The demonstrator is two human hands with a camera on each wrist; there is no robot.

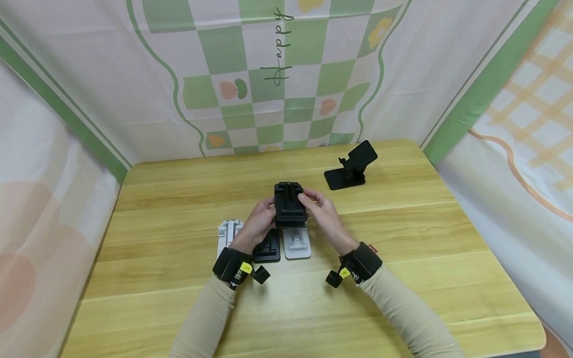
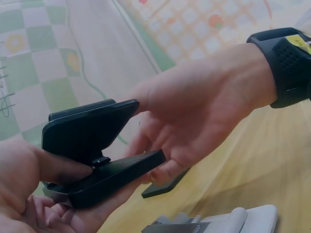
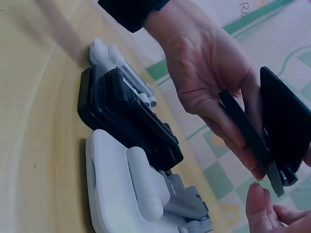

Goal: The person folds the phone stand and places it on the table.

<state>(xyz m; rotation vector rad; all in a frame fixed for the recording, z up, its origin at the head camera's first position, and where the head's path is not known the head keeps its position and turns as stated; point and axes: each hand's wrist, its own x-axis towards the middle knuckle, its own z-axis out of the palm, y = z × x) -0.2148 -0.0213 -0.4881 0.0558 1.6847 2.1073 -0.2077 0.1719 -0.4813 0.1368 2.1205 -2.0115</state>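
Both hands hold a black folding phone stand [image 1: 290, 205] above the table, its upper panel [image 2: 80, 138] tilted partly up from its base [image 2: 112, 179]. My left hand [image 1: 257, 223] grips the base from the left. In the left wrist view its thumb lies between panel and base, with fingers beneath. My right hand [image 1: 326, 217] holds the right side, thumb on the upper panel. Below the hands, a folded black stand [image 1: 267, 248] lies between a white stand [image 1: 227, 233], partly hidden by my left hand, and another white stand [image 1: 297, 244].
An unfolded black phone stand [image 1: 351, 166] stands at the back right of the wooden table [image 1: 403, 248]. Patterned green and white cloth [image 1: 264, 89] hangs behind the table's far edge, and more cloth hangs at both sides.
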